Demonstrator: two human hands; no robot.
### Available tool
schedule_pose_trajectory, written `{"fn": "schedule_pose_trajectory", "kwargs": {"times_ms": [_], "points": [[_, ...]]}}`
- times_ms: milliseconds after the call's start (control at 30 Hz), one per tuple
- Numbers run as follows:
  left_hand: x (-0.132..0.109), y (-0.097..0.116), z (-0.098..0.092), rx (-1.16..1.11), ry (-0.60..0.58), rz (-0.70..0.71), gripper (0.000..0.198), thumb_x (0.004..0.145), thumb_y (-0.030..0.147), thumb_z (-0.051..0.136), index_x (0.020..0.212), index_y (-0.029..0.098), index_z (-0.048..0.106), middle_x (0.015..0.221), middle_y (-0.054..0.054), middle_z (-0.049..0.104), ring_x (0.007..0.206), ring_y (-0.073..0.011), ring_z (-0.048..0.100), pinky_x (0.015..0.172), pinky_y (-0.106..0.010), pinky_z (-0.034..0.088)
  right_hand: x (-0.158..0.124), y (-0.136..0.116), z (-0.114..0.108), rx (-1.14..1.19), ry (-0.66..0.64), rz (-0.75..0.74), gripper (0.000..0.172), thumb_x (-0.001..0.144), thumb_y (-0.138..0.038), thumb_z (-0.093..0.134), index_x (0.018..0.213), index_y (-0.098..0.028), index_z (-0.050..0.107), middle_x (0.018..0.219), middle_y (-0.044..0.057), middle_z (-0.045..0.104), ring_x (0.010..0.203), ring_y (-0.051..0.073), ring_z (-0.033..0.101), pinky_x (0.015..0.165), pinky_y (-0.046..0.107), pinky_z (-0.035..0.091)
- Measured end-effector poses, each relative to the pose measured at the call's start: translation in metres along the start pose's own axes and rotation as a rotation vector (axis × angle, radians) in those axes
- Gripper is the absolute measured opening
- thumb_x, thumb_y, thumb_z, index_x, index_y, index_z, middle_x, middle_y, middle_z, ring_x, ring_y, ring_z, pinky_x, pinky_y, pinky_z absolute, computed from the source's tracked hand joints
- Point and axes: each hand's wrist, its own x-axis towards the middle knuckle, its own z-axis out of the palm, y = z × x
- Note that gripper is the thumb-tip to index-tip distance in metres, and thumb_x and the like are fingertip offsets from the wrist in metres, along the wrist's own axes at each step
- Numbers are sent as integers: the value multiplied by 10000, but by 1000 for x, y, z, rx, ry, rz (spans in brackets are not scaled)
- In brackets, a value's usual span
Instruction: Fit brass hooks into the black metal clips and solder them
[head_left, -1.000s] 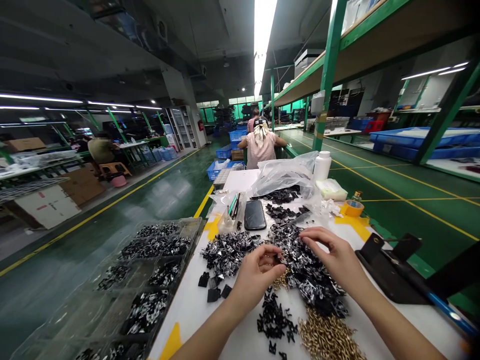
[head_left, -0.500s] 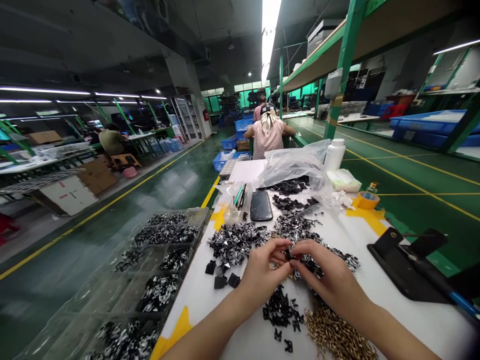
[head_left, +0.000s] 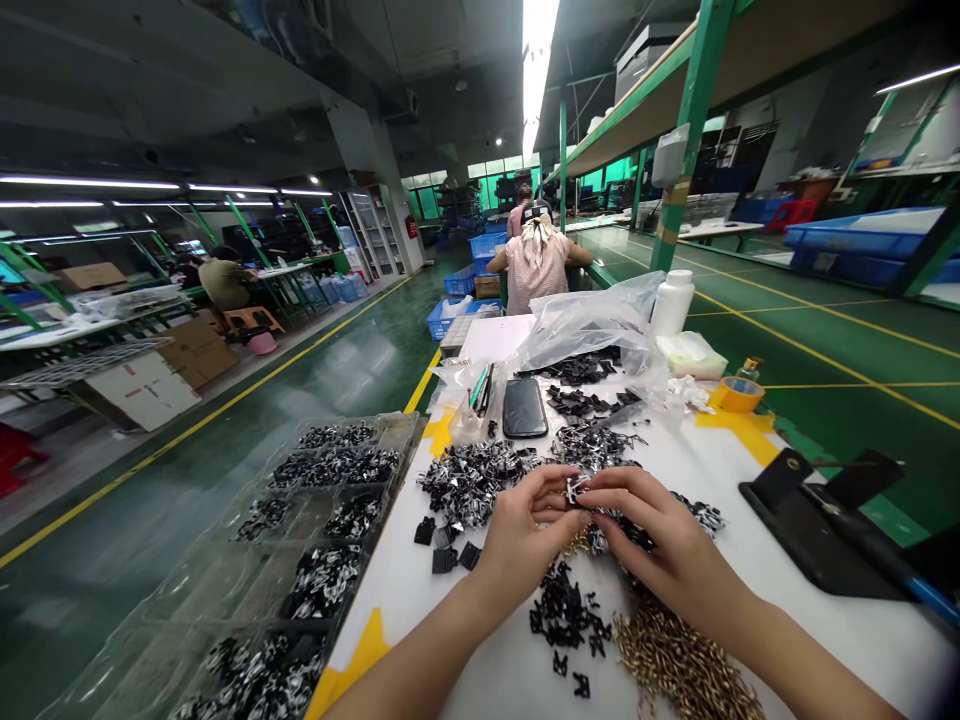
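My left hand (head_left: 529, 530) and my right hand (head_left: 660, 540) meet above the white workbench (head_left: 510, 670). Their fingertips pinch a small black-and-silver part (head_left: 576, 490) between them. Under and around my hands lies a scattered heap of similar black-and-silver parts (head_left: 469, 482). Below my wrists are loose black plastic pieces (head_left: 566, 615) and a pile of small brass pins (head_left: 679, 665). Several black square pieces (head_left: 444, 558) lie beside my left hand. A black smartphone (head_left: 525, 408) rests face up beyond them.
A clear compartment tray (head_left: 322, 530) holding sorted parts sits left of the bench. Farther along are a plastic bag (head_left: 589, 335), a white bottle (head_left: 672, 305) and yellow tape (head_left: 739, 395). A black metal fixture (head_left: 814, 525) lies right. A co-worker (head_left: 536, 270) sits beyond the bench.
My hands have come together from apart, and their fingertips now pinch the small part. The view has tilted slightly, and the heap under my right hand has thinned and spread.
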Motion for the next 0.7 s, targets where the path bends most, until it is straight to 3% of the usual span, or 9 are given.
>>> {"fn": "schedule_pose_trajectory", "kwargs": {"times_ms": [333, 567, 700], "points": [[1, -1, -1, -75, -27, -46, 340, 775, 257, 659, 1087, 165, 557, 1004, -91, 615, 903, -196, 607, 760, -276, 506, 2, 3, -1, 39, -89, 25, 198, 887, -188, 429, 1060, -243, 507, 1112, 90, 495, 1069, 207, 492, 843, 373, 487], [1, -1, -3, 51, -19, -29, 345, 789, 234, 629, 1124, 197, 557, 1014, -75, 606, 866, -181, 609, 716, -256, 514, 0, 4, 0, 51, -83, 26, 195, 888, -176, 432, 1058, -238, 504, 1063, 75, 531, 1020, 195, 519, 814, 354, 493], [1, -1, -4, 181, -30, 33, 326, 787, 172, 603, 1111, 179, 569, 967, -66, 640, 854, -182, 626, 776, -287, 524, -1, 6, 1, 47, -75, 40, 199, 880, -168, 427, 1057, -235, 487, 1035, 66, 553, 1016, 191, 528, 834, 359, 487]]}}
